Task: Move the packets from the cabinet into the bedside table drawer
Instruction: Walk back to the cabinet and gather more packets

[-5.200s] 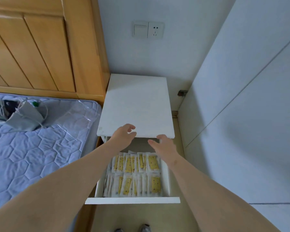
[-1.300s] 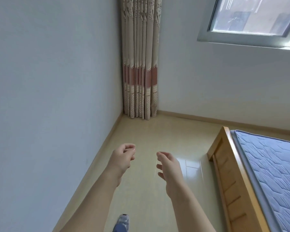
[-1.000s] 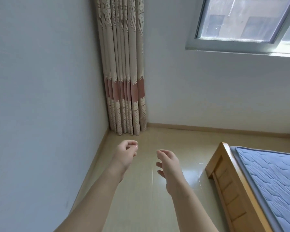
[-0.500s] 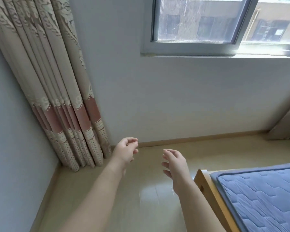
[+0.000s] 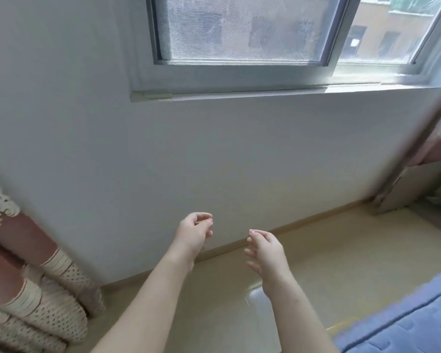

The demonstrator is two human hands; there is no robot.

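Note:
Neither packets, cabinet nor bedside table drawer are in view. My left hand point(image 5: 192, 233) floats in front of me with loosely curled fingers and holds nothing. My right hand point(image 5: 266, 253) is beside it, a little lower, fingers relaxed and slightly bent, also with nothing in it. Both hands hang in the air before a white wall point(image 5: 214, 161) under a window point(image 5: 239, 29).
A patterned curtain point(image 5: 23, 289) bunches on the floor at the lower left. The blue quilted mattress point(image 5: 405, 324) fills the lower right corner. Another curtain point(image 5: 438, 138) and a pale cardboard-like object point(image 5: 413, 189) stand at the far right. Beige floor point(image 5: 341, 250) lies ahead.
The view has turned to the right: from the open drawer, past the corner curtain, to the window wall. My hands stay raised, holding nothing, in much the same pose.

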